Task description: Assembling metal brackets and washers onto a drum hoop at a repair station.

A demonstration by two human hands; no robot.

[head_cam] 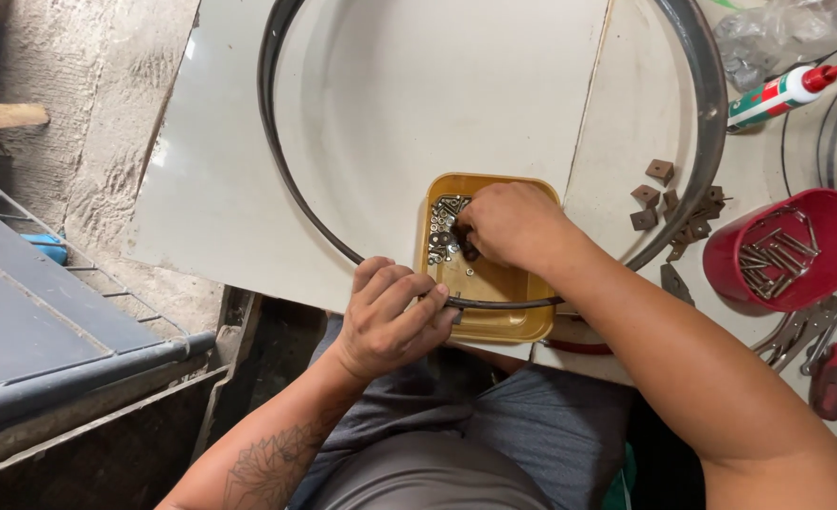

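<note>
A large dark metal ring (pixel 269 161) lies on a white board (pixel 437 85). Its near arc crosses a yellow tray (pixel 503 319) that holds several small screws, nuts and washers (pixel 445 234). My left hand (pixel 392 316) grips the near arc of the ring at the tray's left edge, fingers curled around it. My right hand (pixel 511 223) reaches into the tray with fingertips pinched among the small hardware; what they hold is hidden.
Brown metal brackets (pixel 659 194) lie scattered to the right of the tray. A red bowl (pixel 815 241) holds long bolts. Pliers and a red-handled screwdriver (pixel 829 364) lie at the right edge. A red-capped tube (pixel 782 94) and plastic bag (pixel 787 28) sit at top right.
</note>
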